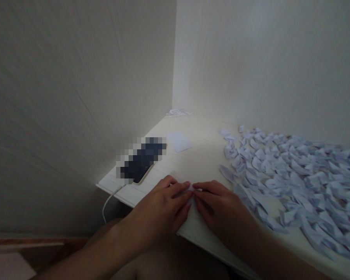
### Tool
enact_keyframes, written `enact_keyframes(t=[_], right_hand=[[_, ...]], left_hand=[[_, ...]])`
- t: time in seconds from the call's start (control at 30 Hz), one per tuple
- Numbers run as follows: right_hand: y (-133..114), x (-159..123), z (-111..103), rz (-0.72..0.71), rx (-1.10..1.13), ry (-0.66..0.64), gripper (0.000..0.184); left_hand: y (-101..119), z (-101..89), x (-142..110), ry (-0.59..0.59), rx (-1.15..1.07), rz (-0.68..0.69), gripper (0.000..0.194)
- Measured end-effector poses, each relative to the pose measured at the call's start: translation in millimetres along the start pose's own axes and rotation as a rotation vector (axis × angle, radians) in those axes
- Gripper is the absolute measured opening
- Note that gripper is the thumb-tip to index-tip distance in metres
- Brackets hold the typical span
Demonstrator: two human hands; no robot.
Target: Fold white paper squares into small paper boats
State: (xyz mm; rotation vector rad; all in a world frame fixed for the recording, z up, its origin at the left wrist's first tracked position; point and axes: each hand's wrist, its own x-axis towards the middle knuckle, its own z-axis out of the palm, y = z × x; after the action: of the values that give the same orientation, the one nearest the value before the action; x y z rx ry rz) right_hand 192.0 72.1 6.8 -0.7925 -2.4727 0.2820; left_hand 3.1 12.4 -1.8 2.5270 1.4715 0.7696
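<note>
Near the front edge of the white table (200, 163), my left hand (172, 200) and my right hand (217, 202) meet fingertip to fingertip. Both pinch a small piece of white paper (191, 188), mostly hidden under the fingers. Just right of my right hand begins a wide spread of folded white paper pieces (297, 175). Beyond my left hand lies a flat stack of white paper sheets (179, 141).
A phone (142, 161), partly pixelated, lies at the left with a white cable (106, 204) hanging over the table edge. Some paper scraps (178, 112) sit in the far corner. Walls (268, 62) close off the left and back.
</note>
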Motion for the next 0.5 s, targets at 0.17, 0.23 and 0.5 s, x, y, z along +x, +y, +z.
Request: enact_keyframes(t=[0.17, 0.23, 0.5], right_hand=[[2.8, -1.6, 2.9, -0.018, 0.005, 0.004, 0.027], [4.2, -2.1, 3.9, -0.039, -0.002, -0.024, 0.028], [-5.2, -3.4, -3.7, -0.175, -0.335, -0.126, 0.025]], left_hand=[[4.7, -1.3, -2.0, -0.026, 0.038, -0.002, 0.029], [6.2, -2.0, -0.6, -0.035, 0.028, -0.004, 0.029], [7.5, 0.4, 4.5, -0.072, 0.133, 0.018, 0.028]])
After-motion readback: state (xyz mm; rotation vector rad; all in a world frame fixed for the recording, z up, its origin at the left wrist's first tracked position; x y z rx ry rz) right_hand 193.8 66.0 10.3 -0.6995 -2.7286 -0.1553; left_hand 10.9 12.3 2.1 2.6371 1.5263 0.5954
